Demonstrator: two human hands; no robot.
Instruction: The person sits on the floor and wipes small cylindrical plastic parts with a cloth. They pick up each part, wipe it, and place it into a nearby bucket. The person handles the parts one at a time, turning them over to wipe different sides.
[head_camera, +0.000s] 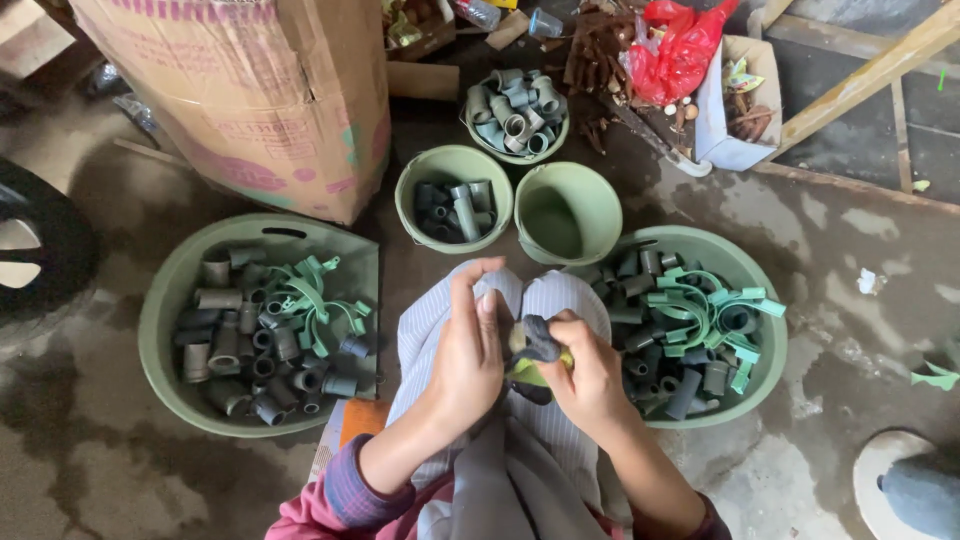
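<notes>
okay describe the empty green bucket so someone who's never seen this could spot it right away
Start at the big cardboard box at upper left, then move right past the small green bucket holding grey pipe fittings. The empty green bucket stands just right of it, above the person's hands. It alone holds nothing.

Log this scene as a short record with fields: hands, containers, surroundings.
left hand: raised over the lap, fingers touching the dark part
right hand: gripping the dark part
left basin: grey tubes and green clips
right basin: the same mix
buckets: one holds tubes, one looks empty
bowl: tubes
surroundings: cardboard box, red bag, wet floor
</notes>
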